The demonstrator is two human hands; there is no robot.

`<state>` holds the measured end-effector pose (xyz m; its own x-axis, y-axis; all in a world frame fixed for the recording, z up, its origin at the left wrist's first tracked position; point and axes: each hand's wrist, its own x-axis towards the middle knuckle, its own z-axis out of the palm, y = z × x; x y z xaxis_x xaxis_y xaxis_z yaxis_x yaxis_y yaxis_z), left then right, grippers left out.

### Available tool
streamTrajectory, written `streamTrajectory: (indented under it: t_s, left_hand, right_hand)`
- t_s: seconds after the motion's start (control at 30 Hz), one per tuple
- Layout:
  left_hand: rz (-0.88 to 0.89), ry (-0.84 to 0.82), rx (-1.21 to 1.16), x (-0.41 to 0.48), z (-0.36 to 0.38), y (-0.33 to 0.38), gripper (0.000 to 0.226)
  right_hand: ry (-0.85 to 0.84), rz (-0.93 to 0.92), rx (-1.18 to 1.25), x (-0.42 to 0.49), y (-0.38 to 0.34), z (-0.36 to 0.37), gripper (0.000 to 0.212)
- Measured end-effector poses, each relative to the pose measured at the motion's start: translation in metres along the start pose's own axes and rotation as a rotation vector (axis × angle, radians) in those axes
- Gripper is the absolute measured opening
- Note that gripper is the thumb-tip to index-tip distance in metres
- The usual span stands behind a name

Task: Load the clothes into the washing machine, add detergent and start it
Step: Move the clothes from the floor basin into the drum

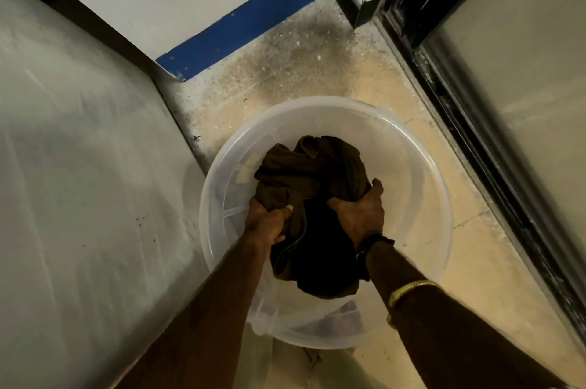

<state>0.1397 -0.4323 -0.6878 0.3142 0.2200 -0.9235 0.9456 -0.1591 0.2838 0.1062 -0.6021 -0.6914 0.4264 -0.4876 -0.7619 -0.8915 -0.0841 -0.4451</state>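
A clear plastic tub [421, 173] stands on the floor in front of me. Inside it lies a bundle of dark brown and black clothes [304, 173]. My left hand [268, 220] grips the bundle's left side, fingers curled into the brown cloth. My right hand [358, 214] holds the right side, thumb and fingers wrapped around the fabric. A dark band sits on my right wrist and a gold bangle further up the forearm. No detergent is in view.
A large grey-white flat surface [79, 166] fills the left, touching the tub's rim. A dark metal door frame [469, 109] runs down the right. The speckled beige floor [301, 65] lies beyond the tub, with a blue-and-white wall behind.
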Motion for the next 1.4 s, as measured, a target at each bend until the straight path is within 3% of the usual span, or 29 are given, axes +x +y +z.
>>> streamTrajectory:
  t_s: [0.17, 0.3, 0.63, 1.4]
  left_hand:
    - [0.028, 0.061, -0.001, -0.005, -0.001, -0.003, 0.049]
    - [0.072, 0.133, -0.001, -0.014, 0.002, -0.006, 0.041]
    - [0.182, 0.159, 0.038, -0.092, -0.013, 0.009, 0.041]
    - [0.385, 0.2, 0.115, -0.347, -0.094, 0.065, 0.043]
  right_hand:
    - [-0.071, 0.075, -0.125, 0.007, -0.011, -0.017, 0.066]
    - [0.002, 0.016, -0.178, -0.005, -0.015, -0.019, 0.039]
    - [0.101, -0.027, -0.087, -0.078, -0.04, -0.045, 0.033]
    - [0.257, -0.085, 0.087, -0.315, -0.14, -0.147, 0.051]
